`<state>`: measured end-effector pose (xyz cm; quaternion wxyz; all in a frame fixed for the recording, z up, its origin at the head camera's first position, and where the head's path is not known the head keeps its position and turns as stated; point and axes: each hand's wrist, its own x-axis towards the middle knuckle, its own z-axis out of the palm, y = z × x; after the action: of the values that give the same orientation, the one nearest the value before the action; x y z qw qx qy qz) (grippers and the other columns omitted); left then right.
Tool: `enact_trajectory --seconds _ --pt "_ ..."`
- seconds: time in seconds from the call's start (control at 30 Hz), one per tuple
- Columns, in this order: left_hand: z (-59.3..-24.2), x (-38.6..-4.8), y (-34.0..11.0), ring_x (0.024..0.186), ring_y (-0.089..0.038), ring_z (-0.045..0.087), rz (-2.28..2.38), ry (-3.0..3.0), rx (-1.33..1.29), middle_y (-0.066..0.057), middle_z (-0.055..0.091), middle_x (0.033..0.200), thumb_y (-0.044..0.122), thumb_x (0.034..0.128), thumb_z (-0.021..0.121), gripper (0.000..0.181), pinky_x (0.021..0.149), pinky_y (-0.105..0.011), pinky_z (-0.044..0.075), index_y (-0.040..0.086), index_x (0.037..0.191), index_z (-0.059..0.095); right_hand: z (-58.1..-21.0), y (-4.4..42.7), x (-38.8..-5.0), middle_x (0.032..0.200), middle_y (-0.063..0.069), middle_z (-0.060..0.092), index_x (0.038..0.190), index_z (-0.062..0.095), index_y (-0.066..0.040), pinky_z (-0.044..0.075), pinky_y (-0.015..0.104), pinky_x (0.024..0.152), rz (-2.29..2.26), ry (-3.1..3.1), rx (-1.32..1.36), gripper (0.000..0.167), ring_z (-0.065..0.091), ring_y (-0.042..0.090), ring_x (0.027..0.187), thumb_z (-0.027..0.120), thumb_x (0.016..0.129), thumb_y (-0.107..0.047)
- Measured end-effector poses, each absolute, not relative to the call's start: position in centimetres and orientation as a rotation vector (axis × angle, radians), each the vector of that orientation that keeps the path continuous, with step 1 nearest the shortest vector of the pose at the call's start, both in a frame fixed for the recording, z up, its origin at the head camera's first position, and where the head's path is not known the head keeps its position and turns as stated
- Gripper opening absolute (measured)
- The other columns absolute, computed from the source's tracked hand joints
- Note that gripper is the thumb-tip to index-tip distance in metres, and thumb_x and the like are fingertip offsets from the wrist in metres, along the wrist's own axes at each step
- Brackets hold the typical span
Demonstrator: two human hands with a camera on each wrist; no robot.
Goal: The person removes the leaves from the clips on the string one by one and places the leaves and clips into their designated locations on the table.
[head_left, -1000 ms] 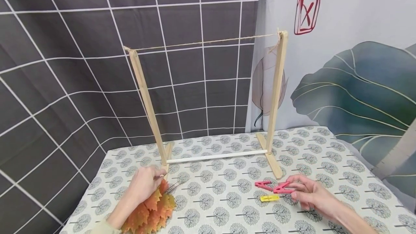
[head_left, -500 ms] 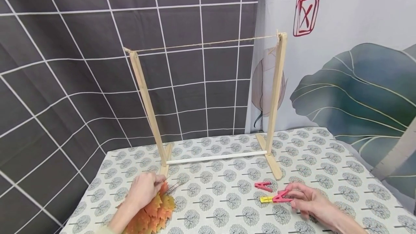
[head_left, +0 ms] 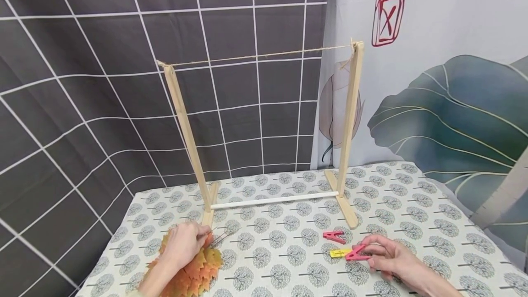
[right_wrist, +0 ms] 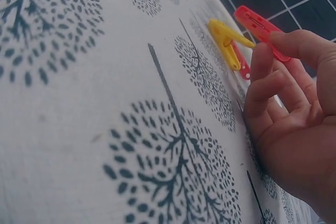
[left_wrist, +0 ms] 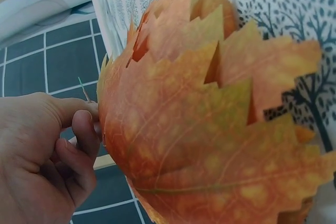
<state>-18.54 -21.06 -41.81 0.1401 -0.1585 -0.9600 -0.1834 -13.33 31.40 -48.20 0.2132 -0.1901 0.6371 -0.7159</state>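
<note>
In the head view my left hand [head_left: 183,244] pinches the stem end of a bunch of orange and yellow artificial maple leaves [head_left: 194,274]. The leaves [left_wrist: 194,114] spread out from my fingertips in the left wrist view, and thin stems poke past the hand. On the right, my right hand [head_left: 392,258] holds a pink clothespin [head_left: 355,254] between thumb and fingers, low over the table. Beside its tip lies a yellow clothespin [head_left: 339,253], partly overlapped in view; whether they touch I cannot tell. Another pink clothespin [head_left: 334,237] lies just behind. The yellow clothespin [right_wrist: 226,38] also shows in the right wrist view.
Behind the hands stands a wooden frame with a left post [head_left: 187,136], a right post [head_left: 350,123] and a white bottom rod [head_left: 274,200]. Twine [head_left: 260,54] stretches between the post tops. A tree-print cloth [head_left: 268,237] covers the table; curtains hang behind.
My right hand has lowered slightly toward me with the pink clothespin, from beside the other pink one to beside the yellow one. My left hand stays almost in place on the leaves.
</note>
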Motion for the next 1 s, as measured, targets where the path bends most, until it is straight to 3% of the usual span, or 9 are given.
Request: enact_trajectory --seconds 0.5,0.67,1.0 --pt "-42.6 -18.8 -21.1 0.056 -0.005 0.046 -0.546 -2.785 -0.508 0.011 0.067 0.070 0.010 0.0805 0.082 0.017 0.049 -0.024 0.041 0.024 0.073 0.075 -48.2 30.9 -13.1 0.123 0.006 0.068 0.123 0.056 -0.003 0.041 0.015 0.047 -1.914 1.921 -0.498 0.031 0.053 0.001 0.062 0.061 0.093 0.003" --pt "-42.8 -18.8 -21.1 0.055 -0.005 0.044 -0.545 -2.777 -0.517 0.011 0.066 0.070 0.010 0.0809 0.082 0.018 0.046 -0.023 0.038 0.024 0.073 0.074 -48.4 30.8 -13.0 0.123 0.006 0.068 0.124 0.054 0.004 0.044 0.014 0.048 -1.887 1.966 -0.501 0.034 0.057 0.003 0.065 0.063 0.092 0.003" --pt "-43.1 -18.7 -21.1 0.053 -0.004 0.040 -0.506 -2.757 -0.546 0.012 0.065 0.069 0.008 0.0808 0.081 0.018 0.045 -0.023 0.036 0.023 0.073 0.073 -48.6 30.8 -13.1 0.124 0.008 0.068 0.125 0.052 0.008 0.043 0.017 0.045 -1.877 1.980 -0.499 0.037 0.058 0.005 0.067 0.065 0.090 0.003"
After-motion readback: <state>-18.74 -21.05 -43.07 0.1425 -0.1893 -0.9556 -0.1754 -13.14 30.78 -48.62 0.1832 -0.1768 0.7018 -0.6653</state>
